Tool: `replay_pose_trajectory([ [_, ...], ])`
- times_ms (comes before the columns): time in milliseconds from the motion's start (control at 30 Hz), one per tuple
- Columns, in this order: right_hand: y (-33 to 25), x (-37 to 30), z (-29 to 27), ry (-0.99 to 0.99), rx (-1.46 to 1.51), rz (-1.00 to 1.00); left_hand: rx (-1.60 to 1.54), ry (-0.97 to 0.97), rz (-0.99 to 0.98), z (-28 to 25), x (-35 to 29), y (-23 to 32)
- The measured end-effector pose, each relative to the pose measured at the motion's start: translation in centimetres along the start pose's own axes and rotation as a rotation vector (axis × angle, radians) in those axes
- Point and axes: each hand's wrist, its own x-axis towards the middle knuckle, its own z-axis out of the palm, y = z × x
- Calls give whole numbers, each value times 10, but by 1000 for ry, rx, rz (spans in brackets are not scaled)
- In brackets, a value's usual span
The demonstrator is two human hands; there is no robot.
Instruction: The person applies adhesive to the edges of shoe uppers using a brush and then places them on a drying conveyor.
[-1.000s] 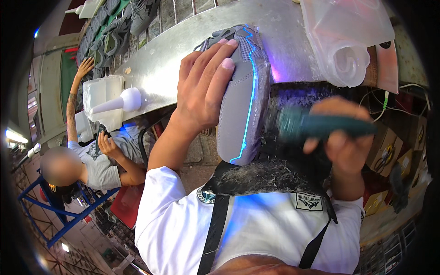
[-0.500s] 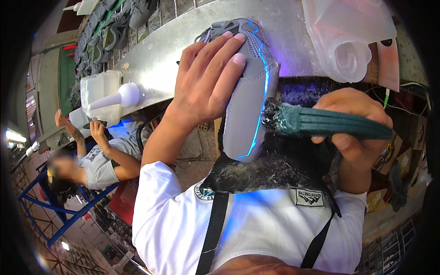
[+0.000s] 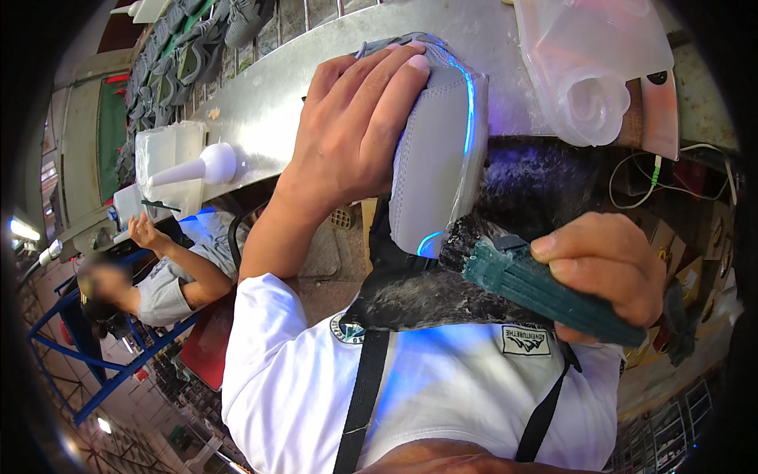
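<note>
A grey shoe [image 3: 434,150] lies on its side at the bench edge, its rounded end jutting toward me. A bright blue glowing line runs along its right border, with a short arc at the near end. My left hand [image 3: 347,130] is wrapped over the shoe's far part, gripping it; the underside is hidden. In my right hand [image 3: 608,265] is a brush with a thick teal handle [image 3: 529,280], fingers closed round it. Its head is just right of the shoe's near end, against the black apron [image 3: 430,296]; I cannot tell whether the bristles touch the shoe.
The metal bench [image 3: 276,99] carries a translucent jug [image 3: 596,103] at right. At left are a clear container [image 3: 170,146] and a white nozzle bottle [image 3: 215,163]. Several grey shoes [image 3: 193,59] fill a far-left rack. A co-worker [image 3: 170,284] sits at left. Cables hang at right.
My right hand and the brush have moved down toward me, the brush now slanting. The shoe has tilted a little, and its blue line shows less. The co-worker's hands have shifted.
</note>
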Motion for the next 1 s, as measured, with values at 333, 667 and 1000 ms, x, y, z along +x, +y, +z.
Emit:
replay_pose_trajectory([
  [333,-31,37,-34,-129,-296,-13,-23,-117,-55,-10,37,5],
  [667,-51,112,-89,-657,-517,7,-84,-378,-103,-19,78,-6],
  [1000,7,65,-112,-303,221,223,-191,-567,-152,-38,98,-28],
])
